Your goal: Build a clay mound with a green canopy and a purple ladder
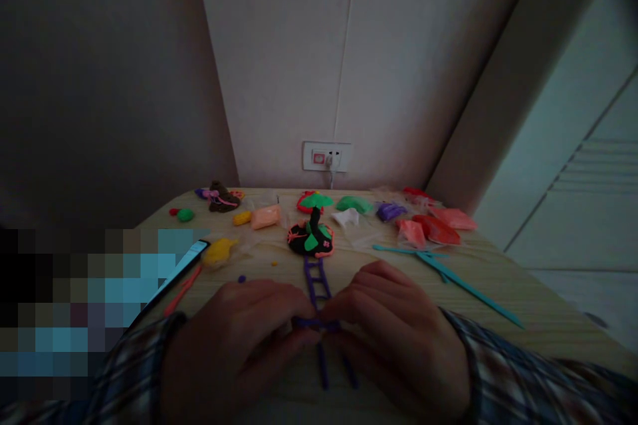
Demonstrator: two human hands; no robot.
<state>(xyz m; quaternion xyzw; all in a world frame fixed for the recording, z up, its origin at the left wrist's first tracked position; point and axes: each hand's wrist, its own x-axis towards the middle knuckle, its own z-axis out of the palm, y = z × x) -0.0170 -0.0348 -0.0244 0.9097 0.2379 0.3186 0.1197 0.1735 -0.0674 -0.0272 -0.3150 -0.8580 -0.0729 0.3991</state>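
Both hands meet at the near middle of the table, fingertips pinched together. My left hand point(244, 339) and my right hand point(399, 332) are closed on a thin purple clay strip point(308, 323) stretched between them. Under the fingers lies a purple clay ladder point(314, 279), its two rails running toward me and partly hidden by the hands. At the ladder's far end sits a black clay base point(299, 245) with green leaves, pink trim and a dark stem topped by a green cap.
Bags of red, pink, purple and green clay line the back right. Teal modelling tools point(468, 289) lie at right. A lit phone point(174, 279), a pink tool point(183, 291) and yellow clay point(219, 251) lie at left. A brown clay figure point(219, 198) stands behind them.
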